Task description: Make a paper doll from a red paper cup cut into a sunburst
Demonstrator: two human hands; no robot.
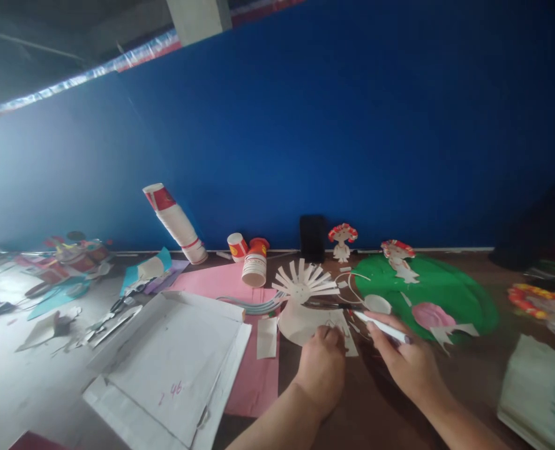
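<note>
My right hand [409, 365] grips a white marker pen [385, 326], its tip pointing left over the table. My left hand [323, 369] is curled with the fingers bent down on a white paper piece [349, 331], holding it against a rounded white paper cutout [292, 322]. Just behind lies a cut paper cup [302, 289] with its strips fanned out. A small white paper disc [377, 304] sits behind the marker. Left of my left hand is a white paper rectangle [267, 338]. What my left fingertips pinch is partly hidden.
A large white box lid [160, 362] lies on pink paper [263, 387] at left. Behind stand stacked paper cups [179, 228], a black phone [312, 239] and a paper figure [342, 240]. Right is a green round sheet [474, 306]. A blue partition [305, 125] bounds the back.
</note>
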